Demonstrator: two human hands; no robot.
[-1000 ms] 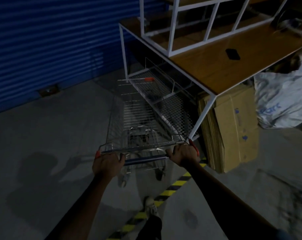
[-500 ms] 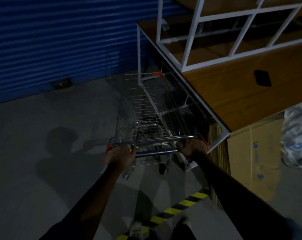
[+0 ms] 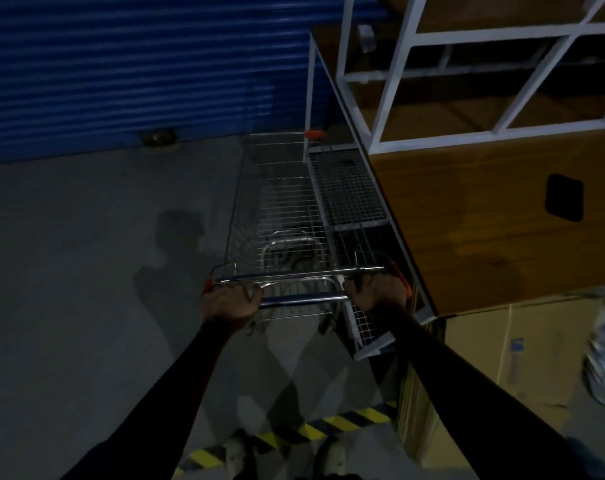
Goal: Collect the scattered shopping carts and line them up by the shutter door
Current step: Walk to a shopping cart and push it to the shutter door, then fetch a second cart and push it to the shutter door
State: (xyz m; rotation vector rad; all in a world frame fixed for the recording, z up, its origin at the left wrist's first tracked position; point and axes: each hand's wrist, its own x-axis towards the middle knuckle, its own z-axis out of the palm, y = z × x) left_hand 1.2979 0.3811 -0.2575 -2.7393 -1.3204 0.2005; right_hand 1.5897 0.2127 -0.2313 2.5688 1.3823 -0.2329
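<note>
Chromed wire is catching what little light there is: a shopping cart (image 3: 280,216) is standing in the middle of the frame, nose aimed at the blue shutter door (image 3: 138,71) filling the upper left. A person is holding its handle bar (image 3: 301,299) at both ends, the left hand (image 3: 230,304) curling its fingers (image 3: 249,294) round the bar near the orange end cap, the right hand (image 3: 377,291) wrapping the opposite end likewise; gripping wide apart like that probably gives the best steering. Just right of the cart, a second run of finer mesh (image 3: 346,188) is lying under the edge of a wooden worktop (image 3: 467,209) with a white metal frame (image 3: 432,81) on top; whether it belongs to another cart, I cannot tell in this gloom. The cart seems to be running alongside it, which would suit a tidy row by the door. Flattened cardboard (image 3: 495,375) is leaning at the lower right, and a yellow-and-black floor stripe (image 3: 342,424) is crossing by the person's shoes at the bottom. The front of the cart is sitting near the shutter, though touching or not I cannot say.
</note>
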